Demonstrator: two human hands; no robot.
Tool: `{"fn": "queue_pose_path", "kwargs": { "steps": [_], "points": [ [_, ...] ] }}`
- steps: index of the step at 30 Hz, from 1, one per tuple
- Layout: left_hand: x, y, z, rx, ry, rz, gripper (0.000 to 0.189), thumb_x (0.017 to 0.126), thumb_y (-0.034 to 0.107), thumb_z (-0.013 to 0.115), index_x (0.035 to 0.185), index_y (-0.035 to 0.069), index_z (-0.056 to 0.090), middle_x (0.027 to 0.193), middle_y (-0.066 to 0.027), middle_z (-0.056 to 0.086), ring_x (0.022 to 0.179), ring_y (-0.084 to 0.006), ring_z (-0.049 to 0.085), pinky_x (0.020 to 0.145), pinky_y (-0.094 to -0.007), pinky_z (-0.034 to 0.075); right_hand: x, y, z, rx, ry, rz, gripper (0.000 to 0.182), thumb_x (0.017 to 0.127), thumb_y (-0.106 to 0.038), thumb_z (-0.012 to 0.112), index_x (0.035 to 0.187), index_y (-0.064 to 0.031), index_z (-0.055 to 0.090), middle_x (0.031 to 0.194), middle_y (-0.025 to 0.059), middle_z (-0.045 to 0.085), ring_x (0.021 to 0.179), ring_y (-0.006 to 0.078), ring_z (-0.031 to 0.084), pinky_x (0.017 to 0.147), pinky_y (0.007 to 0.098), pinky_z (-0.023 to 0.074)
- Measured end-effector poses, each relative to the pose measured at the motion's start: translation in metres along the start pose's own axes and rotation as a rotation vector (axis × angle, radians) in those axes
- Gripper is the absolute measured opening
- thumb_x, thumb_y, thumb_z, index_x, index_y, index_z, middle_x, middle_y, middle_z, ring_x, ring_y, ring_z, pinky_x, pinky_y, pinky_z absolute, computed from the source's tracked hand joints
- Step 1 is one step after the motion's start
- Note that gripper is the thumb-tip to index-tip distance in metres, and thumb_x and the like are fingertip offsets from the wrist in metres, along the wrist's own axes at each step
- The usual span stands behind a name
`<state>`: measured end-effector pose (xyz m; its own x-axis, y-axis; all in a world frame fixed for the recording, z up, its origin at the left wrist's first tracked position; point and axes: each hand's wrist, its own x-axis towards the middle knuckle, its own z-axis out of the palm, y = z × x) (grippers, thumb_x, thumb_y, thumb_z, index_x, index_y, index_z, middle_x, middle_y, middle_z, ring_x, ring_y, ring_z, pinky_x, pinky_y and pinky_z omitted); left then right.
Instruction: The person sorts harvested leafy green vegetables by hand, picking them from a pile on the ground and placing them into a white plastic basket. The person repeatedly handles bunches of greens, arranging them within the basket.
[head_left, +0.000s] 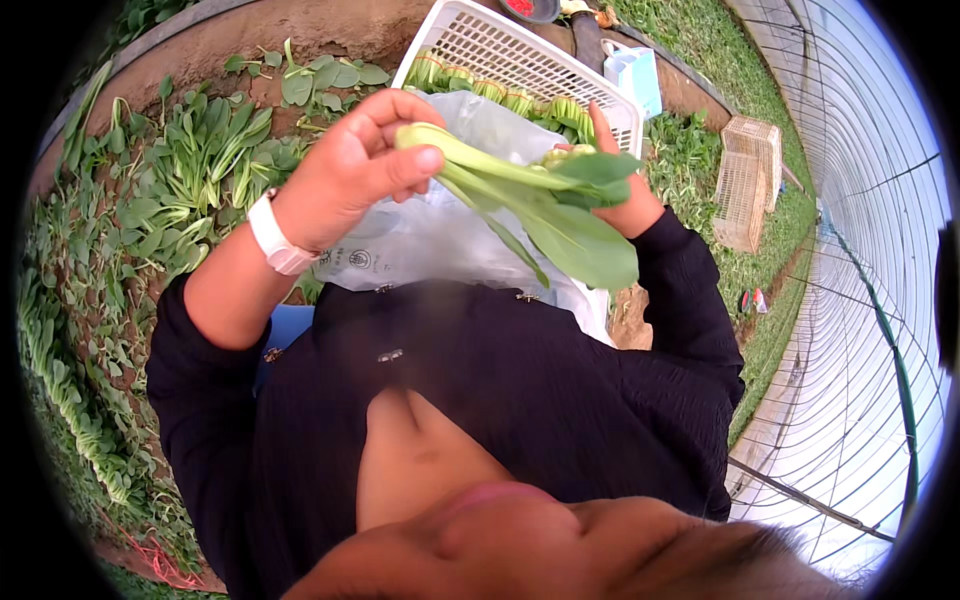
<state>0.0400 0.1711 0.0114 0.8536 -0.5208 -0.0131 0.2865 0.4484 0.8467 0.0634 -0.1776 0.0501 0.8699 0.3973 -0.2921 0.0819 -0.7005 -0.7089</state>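
Note:
In the head view, my left hand (360, 169), with a white band at the wrist, pinches the pale stem end of a leafy green vegetable (525, 199), which looks like bok choy. Its leaves point right and downward across the front of my right hand (630, 195). My right hand is partly hidden behind the leaves, and small pale green stem ends show at its fingers. Under both hands a translucent plastic sheet or bag (405, 240) with printing covers my lap. Just beyond stands a white plastic crate (517, 49) holding several banded bundles of greens (491, 90).
Cut greens (214, 142) lie on the soil at the left, and a long row of greens (75, 420) runs below them. A blue and white packet (634, 75) and a dark bowl (531, 9) are by the crate. Beige crates (746, 180) stand at the right, near the greenhouse wall (862, 247).

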Motion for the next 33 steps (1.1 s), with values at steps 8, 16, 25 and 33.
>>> {"fn": "queue_pose_path", "kwargs": {
  "steps": [8,16,25,33],
  "points": [
    [0.051,-0.112,0.109,0.439,0.206,-0.169,0.058,0.086,0.017,0.077,0.127,0.002,0.04,0.085,-0.0072,0.062,0.076,-0.0094,0.06,0.064,-0.023,0.05,-0.008,0.018,-0.019,-0.104,-0.177,-0.209,0.127,0.069,-0.041,0.088,0.156,-0.0007,0.005,0.159,0.022,0.02,0.147,0.0263,0.024,0.118,0.0338,0.0206],
    [0.052,-0.103,0.125,0.401,0.366,-0.284,0.069,0.084,0.014,0.078,0.135,-0.006,0.037,0.099,-0.009,0.063,0.082,-0.0127,0.062,0.074,-0.0244,0.052,-0.012,0.043,-0.009,0.176,-0.122,-0.141,0.064,0.073,-0.031,0.087,0.119,0.0022,0.058,0.111,0.0096,0.067,0.1,0.0154,0.063,0.092,0.0305,0.0493],
    [0.048,-0.086,0.152,0.371,0.315,-0.175,0.051,0.085,0.014,0.077,0.123,0.002,0.044,0.092,-0.0065,0.06,0.076,-0.011,0.063,0.067,-0.0237,0.054,-0.009,0.045,0.003,0.335,-0.085,-0.117,0.079,0.083,-0.051,0.075,0.128,0.0072,0.047,0.117,0.0144,0.061,0.107,0.0182,0.059,0.092,0.0317,0.0491],
    [0.038,-0.086,0.145,0.187,0.257,-0.21,0.052,0.085,0.017,0.077,0.121,0.001,0.042,0.103,-0.0103,0.058,0.079,-0.0126,0.063,0.067,-0.0252,0.056,-0.011,0.039,0.01,0.256,0.037,-0.079,0.074,0.082,-0.055,0.074,0.115,0.0066,0.051,0.105,0.0177,0.066,0.099,0.0203,0.063,0.087,0.0333,0.0506]
  ]
}}
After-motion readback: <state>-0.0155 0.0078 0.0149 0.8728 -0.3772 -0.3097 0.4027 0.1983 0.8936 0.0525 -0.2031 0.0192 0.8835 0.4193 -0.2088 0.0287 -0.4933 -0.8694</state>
